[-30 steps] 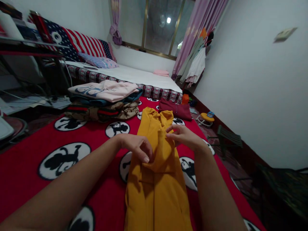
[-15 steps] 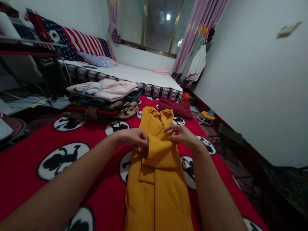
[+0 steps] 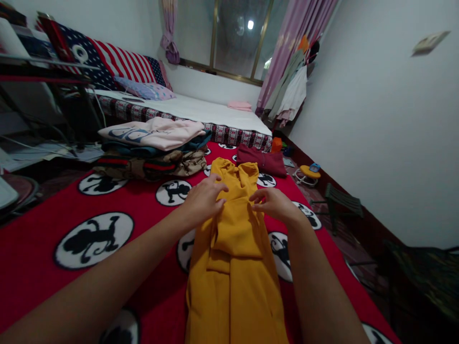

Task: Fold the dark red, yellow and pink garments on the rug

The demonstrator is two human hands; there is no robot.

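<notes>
Yellow garment (image 3: 251,301): folded, center to bottom edge
Left hand (image 3: 201,200): fingers spread over its frame-left side
Right hand (image 3: 275,203): fingers bent at its frame-right side
Red monkey-print blanket (image 3: 161,296): beneath, lower half
Clothes stack (image 3: 154,150): left of center
Maroon garment (image 3: 260,160): folded, just above center
Purple curtains (image 3: 292,48): 2, top

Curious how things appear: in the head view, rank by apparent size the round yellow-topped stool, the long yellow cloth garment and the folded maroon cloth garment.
1. Long yellow cloth garment (nearest the camera)
2. Folded maroon garment
3. Yellow-topped stool
</notes>
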